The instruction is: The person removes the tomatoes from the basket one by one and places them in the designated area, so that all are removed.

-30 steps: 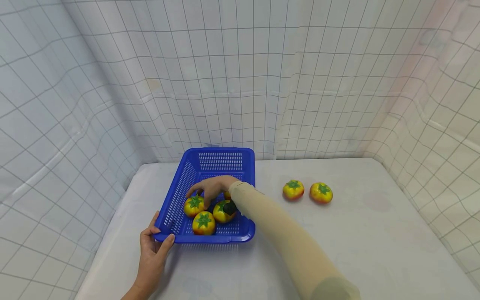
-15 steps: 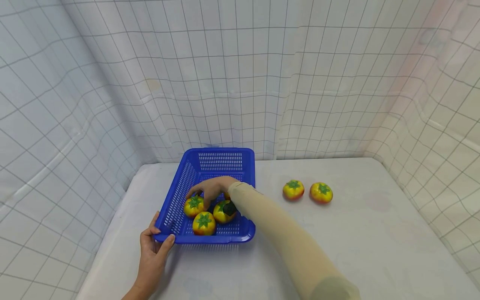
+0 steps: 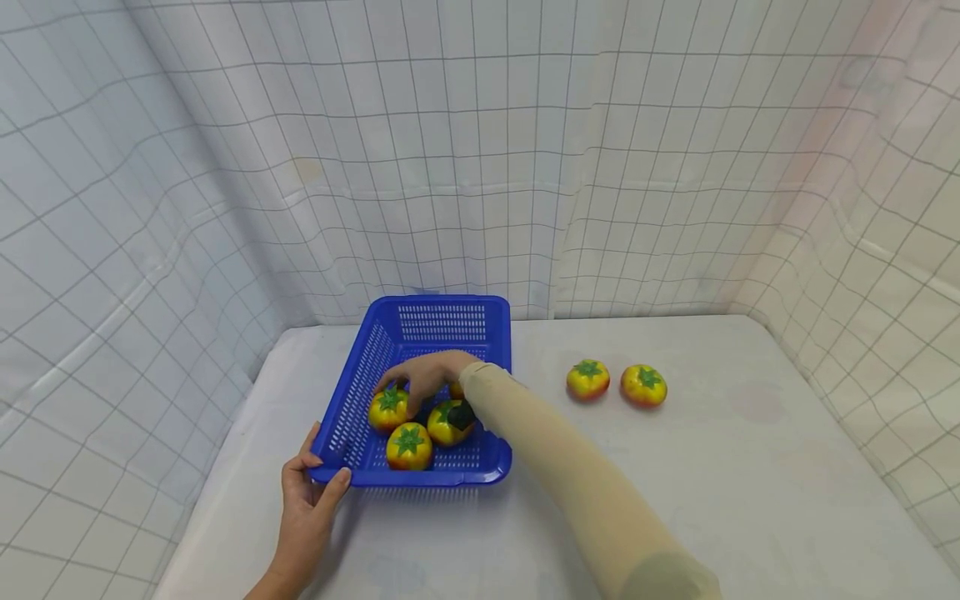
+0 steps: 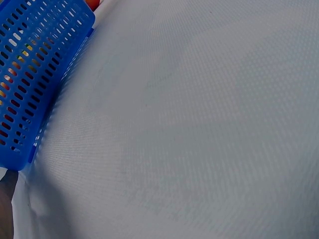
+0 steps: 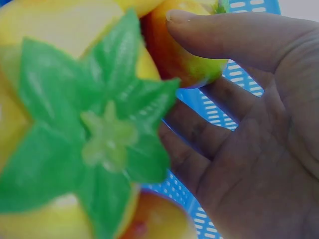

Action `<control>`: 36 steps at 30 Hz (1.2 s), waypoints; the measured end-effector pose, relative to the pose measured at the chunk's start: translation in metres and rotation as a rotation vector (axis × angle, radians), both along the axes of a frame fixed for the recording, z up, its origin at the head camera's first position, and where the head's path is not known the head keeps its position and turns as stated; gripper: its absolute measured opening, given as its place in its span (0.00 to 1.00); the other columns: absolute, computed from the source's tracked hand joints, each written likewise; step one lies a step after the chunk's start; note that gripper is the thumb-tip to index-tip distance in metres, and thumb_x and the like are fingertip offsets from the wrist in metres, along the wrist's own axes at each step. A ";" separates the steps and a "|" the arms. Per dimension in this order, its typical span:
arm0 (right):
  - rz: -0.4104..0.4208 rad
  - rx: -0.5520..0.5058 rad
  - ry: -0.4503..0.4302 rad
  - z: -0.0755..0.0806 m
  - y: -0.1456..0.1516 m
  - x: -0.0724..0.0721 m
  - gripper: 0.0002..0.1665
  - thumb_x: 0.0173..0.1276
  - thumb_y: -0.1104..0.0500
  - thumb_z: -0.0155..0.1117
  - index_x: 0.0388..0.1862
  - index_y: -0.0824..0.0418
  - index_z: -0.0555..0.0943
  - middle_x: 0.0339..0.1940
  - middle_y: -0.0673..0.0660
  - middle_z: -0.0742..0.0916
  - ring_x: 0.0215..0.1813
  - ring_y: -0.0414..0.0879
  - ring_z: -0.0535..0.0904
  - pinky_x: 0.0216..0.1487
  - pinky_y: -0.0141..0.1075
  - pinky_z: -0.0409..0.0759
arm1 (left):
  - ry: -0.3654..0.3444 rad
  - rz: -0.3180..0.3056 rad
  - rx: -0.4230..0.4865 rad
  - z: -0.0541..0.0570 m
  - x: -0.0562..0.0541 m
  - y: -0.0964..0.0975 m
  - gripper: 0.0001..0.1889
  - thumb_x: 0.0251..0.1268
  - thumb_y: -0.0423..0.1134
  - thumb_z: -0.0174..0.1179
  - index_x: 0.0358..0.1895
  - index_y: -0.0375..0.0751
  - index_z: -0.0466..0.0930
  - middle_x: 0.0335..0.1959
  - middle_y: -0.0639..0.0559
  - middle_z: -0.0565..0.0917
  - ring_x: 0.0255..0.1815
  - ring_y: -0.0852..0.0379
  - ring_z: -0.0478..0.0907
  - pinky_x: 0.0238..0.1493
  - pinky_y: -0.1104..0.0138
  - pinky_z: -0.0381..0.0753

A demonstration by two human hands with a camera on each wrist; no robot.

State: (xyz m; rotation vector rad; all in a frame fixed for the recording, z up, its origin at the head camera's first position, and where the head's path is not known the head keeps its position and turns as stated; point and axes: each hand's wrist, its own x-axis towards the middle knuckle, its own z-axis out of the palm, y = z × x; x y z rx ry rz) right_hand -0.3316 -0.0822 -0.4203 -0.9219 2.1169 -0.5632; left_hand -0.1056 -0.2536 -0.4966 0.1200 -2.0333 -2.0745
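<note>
**Right hand on a fruit, left hand on the basket**

The right hand (image 3: 423, 377) reaches into the basket (image 3: 420, 479) and grips the left fruit (image 3: 386, 417), thumb on its near right side, fingers curled round beyond it. The left hand (image 3: 303, 508) holds the basket's near left corner, thumb at the near rim, fingers along the left side.

The left fruit sits beside the basket's left wall, nearer the front than the back. It is round and squat, its leafy top facing up. The basket stands on the table (image 3: 675, 483), its long axis running away from the person.

Just right and nearer is the front fruit (image 3: 408, 450), leaves up; right of that is the third fruit (image 3: 444, 432), partly covered by a dark object (image 3: 461, 415) at the right wrist. A fourth fruit (image 3: 455, 390) shows only as a sliver behind the wrist. The sleeve (image 3: 577, 483) crosses the basket's right wall and hides part of it. Well to the right, two fruits (image 3: 588, 383) lie near each other, leaves up. Beyond hangs a gridded curtain (image 3: 480, 167).
</note>
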 end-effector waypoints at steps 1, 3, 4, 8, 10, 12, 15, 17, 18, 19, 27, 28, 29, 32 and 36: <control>0.003 -0.008 0.007 0.001 0.001 -0.001 0.36 0.66 0.57 0.74 0.68 0.29 0.75 0.70 0.47 0.75 0.67 0.47 0.70 0.72 0.52 0.68 | -0.002 0.001 -0.002 0.000 0.000 0.000 0.18 0.81 0.32 0.51 0.56 0.49 0.49 0.85 0.53 0.39 0.77 0.36 0.48 0.57 0.79 0.74; 0.003 -0.035 0.009 0.005 0.004 -0.003 0.36 0.66 0.58 0.74 0.68 0.30 0.75 0.70 0.48 0.75 0.66 0.46 0.70 0.71 0.50 0.70 | -0.002 0.004 -0.002 0.000 0.000 0.000 0.18 0.81 0.32 0.51 0.56 0.50 0.49 0.85 0.53 0.40 0.76 0.38 0.49 0.58 0.79 0.74; 0.001 -0.048 0.008 0.008 0.006 -0.003 0.36 0.66 0.58 0.74 0.68 0.31 0.75 0.69 0.48 0.75 0.65 0.46 0.71 0.70 0.49 0.71 | -0.003 0.004 -0.001 0.000 0.000 0.000 0.18 0.81 0.32 0.51 0.56 0.50 0.49 0.85 0.53 0.40 0.76 0.38 0.50 0.58 0.79 0.74; -0.015 -0.107 -0.007 0.019 0.017 -0.007 0.36 0.66 0.59 0.73 0.67 0.30 0.75 0.70 0.49 0.74 0.62 0.44 0.73 0.64 0.41 0.76 | 0.003 -0.002 0.007 -0.001 0.000 0.000 0.17 0.82 0.32 0.50 0.56 0.50 0.49 0.85 0.52 0.40 0.74 0.42 0.52 0.59 0.78 0.74; -0.018 -0.139 -0.001 0.024 0.024 -0.008 0.36 0.66 0.58 0.73 0.67 0.30 0.75 0.70 0.49 0.73 0.61 0.43 0.72 0.60 0.38 0.78 | 0.005 -0.002 0.004 -0.001 0.000 0.000 0.17 0.82 0.32 0.50 0.56 0.50 0.50 0.85 0.52 0.40 0.74 0.43 0.52 0.58 0.78 0.74; -0.017 -0.178 0.002 0.030 0.031 -0.010 0.36 0.66 0.57 0.73 0.68 0.31 0.74 0.70 0.50 0.73 0.62 0.43 0.71 0.58 0.37 0.78 | 0.005 -0.004 0.001 -0.001 0.000 0.000 0.17 0.82 0.33 0.50 0.56 0.50 0.49 0.85 0.52 0.40 0.75 0.43 0.52 0.58 0.78 0.74; -0.013 -0.231 -0.004 0.039 0.041 -0.012 0.36 0.65 0.57 0.73 0.69 0.32 0.74 0.69 0.50 0.73 0.64 0.45 0.71 0.58 0.37 0.79 | 0.008 -0.002 -0.004 0.000 0.000 0.000 0.17 0.82 0.33 0.50 0.56 0.49 0.49 0.85 0.52 0.40 0.75 0.41 0.51 0.59 0.79 0.73; -0.017 -0.248 -0.008 0.045 0.048 -0.012 0.36 0.64 0.57 0.74 0.68 0.32 0.74 0.69 0.48 0.73 0.66 0.45 0.69 0.60 0.39 0.78 | 0.005 -0.004 -0.011 0.000 0.000 0.000 0.17 0.82 0.34 0.51 0.56 0.50 0.49 0.85 0.52 0.39 0.76 0.39 0.49 0.58 0.79 0.73; -0.017 -0.255 -0.009 0.048 0.052 -0.012 0.37 0.63 0.56 0.75 0.68 0.32 0.74 0.69 0.48 0.74 0.67 0.45 0.69 0.61 0.40 0.78 | 0.004 -0.003 -0.015 0.000 0.000 0.000 0.18 0.82 0.34 0.51 0.56 0.50 0.49 0.85 0.52 0.39 0.77 0.39 0.49 0.58 0.80 0.73; -0.020 -0.258 -0.007 0.051 0.055 -0.012 0.37 0.63 0.56 0.75 0.68 0.32 0.74 0.69 0.47 0.73 0.67 0.44 0.68 0.62 0.41 0.77 | 0.007 -0.004 -0.014 0.000 0.000 -0.001 0.18 0.82 0.34 0.51 0.56 0.50 0.49 0.85 0.52 0.39 0.77 0.38 0.48 0.58 0.80 0.73; -0.034 -0.287 0.021 0.068 0.091 -0.010 0.37 0.63 0.53 0.76 0.69 0.32 0.74 0.71 0.44 0.72 0.69 0.43 0.67 0.69 0.46 0.72 | 0.014 -0.006 -0.017 0.002 0.001 0.000 0.18 0.81 0.33 0.51 0.57 0.50 0.49 0.85 0.53 0.38 0.79 0.37 0.45 0.58 0.81 0.71; -0.035 -0.292 0.016 0.070 0.096 -0.010 0.37 0.63 0.54 0.75 0.69 0.33 0.74 0.71 0.44 0.72 0.70 0.43 0.67 0.69 0.45 0.72 | 0.018 -0.006 -0.012 0.002 0.000 0.000 0.18 0.81 0.33 0.51 0.57 0.50 0.49 0.85 0.52 0.38 0.79 0.37 0.45 0.58 0.81 0.71; -0.036 -0.295 0.011 0.072 0.101 -0.010 0.37 0.63 0.54 0.75 0.70 0.34 0.74 0.72 0.45 0.71 0.70 0.43 0.66 0.69 0.45 0.72 | 0.018 -0.007 -0.012 0.003 0.001 0.001 0.19 0.81 0.33 0.51 0.57 0.50 0.49 0.85 0.53 0.38 0.79 0.37 0.45 0.58 0.81 0.72; -0.041 -0.293 0.005 0.077 0.116 -0.008 0.38 0.63 0.55 0.75 0.71 0.35 0.73 0.74 0.46 0.70 0.71 0.45 0.65 0.68 0.44 0.73 | 0.018 -0.010 -0.002 0.001 0.001 0.001 0.18 0.81 0.32 0.51 0.57 0.51 0.50 0.85 0.53 0.38 0.78 0.39 0.47 0.58 0.80 0.72; -0.040 -0.296 -0.002 0.083 0.136 -0.006 0.40 0.62 0.57 0.74 0.72 0.37 0.72 0.74 0.45 0.70 0.71 0.46 0.65 0.68 0.45 0.74 | 0.032 -0.021 0.024 -0.001 0.001 0.001 0.18 0.81 0.31 0.50 0.56 0.51 0.50 0.85 0.52 0.39 0.75 0.46 0.53 0.59 0.78 0.73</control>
